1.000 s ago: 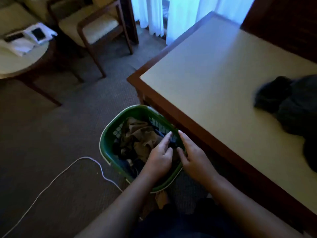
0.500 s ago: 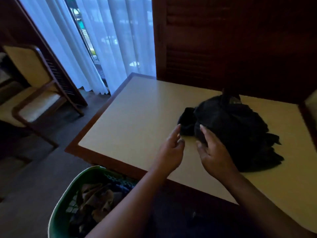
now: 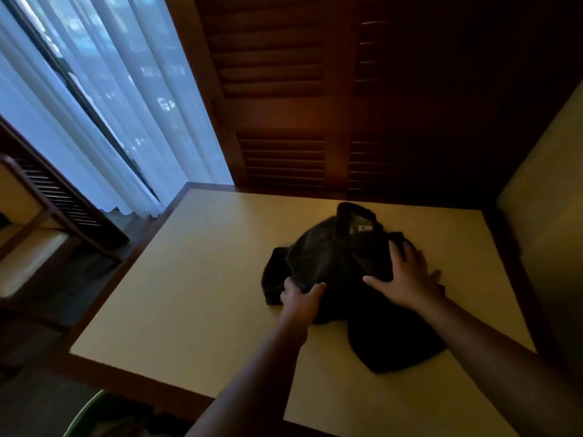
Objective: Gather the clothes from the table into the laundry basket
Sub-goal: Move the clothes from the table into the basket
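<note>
Head view: dim room, warm light on the tabletop, blue daylight at left.
table (image 3: 195, 279): rectangular, smooth pale top with dark wood edging; its far edge runs along the shutters.
room: sheer white curtain (image 3: 94, 105) hangs in folds over a window at left; dark louvred wooden shutters (image 3: 284, 121) fill the back; a wooden chair (image 3: 38, 234) with a pale cushion sits at far left, cut off by the frame.
dark clothes (image 3: 344, 257): one crumpled heap on the table, right of middle; soft matte fabric; a collar with a small pale label (image 3: 362, 228) stands up at the far side.
left grip (image 3: 301, 299) (bare hand): fingers and thumb curled round a fold at the heap's near-left edge, pinching it.
right grip (image 3: 407, 279): fingers straight and spread, palm flat on the heap's right side, holding nothing.
laundry basket (image 3: 83, 414): only a curved green rim shows at the bottom-left corner, lower than the table's near edge; its contents are too dark to make out.
hard to tell: how many garments make up the heap; whether the fabric is black or dark grey; the right grip's outer fingers are blurred.
</note>
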Demonstrator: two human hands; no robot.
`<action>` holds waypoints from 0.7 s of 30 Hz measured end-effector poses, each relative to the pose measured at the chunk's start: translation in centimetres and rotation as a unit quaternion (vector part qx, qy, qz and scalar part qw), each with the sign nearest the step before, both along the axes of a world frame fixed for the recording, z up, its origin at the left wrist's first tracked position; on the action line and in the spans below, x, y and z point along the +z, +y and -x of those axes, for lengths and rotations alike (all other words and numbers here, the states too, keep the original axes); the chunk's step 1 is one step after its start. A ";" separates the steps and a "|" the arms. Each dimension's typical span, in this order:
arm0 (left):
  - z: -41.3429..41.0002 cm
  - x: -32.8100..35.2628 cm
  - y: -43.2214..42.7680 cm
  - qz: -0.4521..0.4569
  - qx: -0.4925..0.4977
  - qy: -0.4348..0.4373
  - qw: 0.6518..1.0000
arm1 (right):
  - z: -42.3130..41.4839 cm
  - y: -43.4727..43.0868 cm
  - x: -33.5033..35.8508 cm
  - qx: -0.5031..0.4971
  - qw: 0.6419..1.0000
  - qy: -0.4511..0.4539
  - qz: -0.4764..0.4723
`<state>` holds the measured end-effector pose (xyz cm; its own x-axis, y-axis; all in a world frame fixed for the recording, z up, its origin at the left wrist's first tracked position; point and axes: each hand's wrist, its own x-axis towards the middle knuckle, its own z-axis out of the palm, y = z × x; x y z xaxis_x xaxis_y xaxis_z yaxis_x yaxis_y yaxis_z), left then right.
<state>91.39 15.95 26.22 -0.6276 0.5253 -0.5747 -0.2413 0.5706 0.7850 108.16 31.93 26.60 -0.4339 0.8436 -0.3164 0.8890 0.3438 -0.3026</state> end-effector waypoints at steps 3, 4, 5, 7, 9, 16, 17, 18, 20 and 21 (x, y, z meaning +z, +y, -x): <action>-0.5 -1.6 1.4 0.052 0.034 0.004 0.998 | -0.8 1.0 -1.1 -0.033 0.996 0.004 0.082; -0.5 -2.0 1.7 0.054 0.055 -0.024 0.997 | -0.9 1.1 -1.5 -0.043 0.994 0.017 0.102; -0.6 -2.3 2.0 0.038 0.079 -0.072 0.994 | -1.0 1.2 -1.9 -0.051 0.992 0.032 0.112; -0.8 -2.7 1.8 -0.012 0.117 -0.162 0.980 | -1.1 1.1 -2.0 -0.061 0.989 0.050 0.121; -0.9 -2.8 1.3 -0.047 0.133 -0.200 0.970 | -1.1 1.0 -1.9 -0.083 0.980 0.090 0.156; 0.9 -3.0 -3.3 -0.077 0.137 -0.238 0.958 | 0.7 -1.7 -1.0 -0.171 0.904 0.318 0.228; 1.2 -2.6 -4.4 -0.086 0.138 -0.242 0.957 | 1.0 -2.5 -0.9 -0.174 0.894 0.340 0.234; 1.5 -2.3 -5.6 -0.101 0.139 -0.248 0.953 | 1.4 -3.5 -0.7 -0.175 0.887 0.354 0.238; 2.2 -1.5 -8.4 -0.150 0.145 -0.267 0.941 | 2.5 -5.6 -0.5 -0.173 0.877 0.373 0.249; 2.6 -1.1 -10.0 -0.174 0.150 -0.277 0.933 | 3.2 -6.8 -0.6 -0.168 0.868 0.390 0.257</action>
<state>88.82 5.94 25.16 -0.4341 0.5886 -0.6820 -0.7729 0.1456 0.6176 104.94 25.14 25.97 -0.4419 0.7981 -0.4096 0.3690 -0.2544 -0.8939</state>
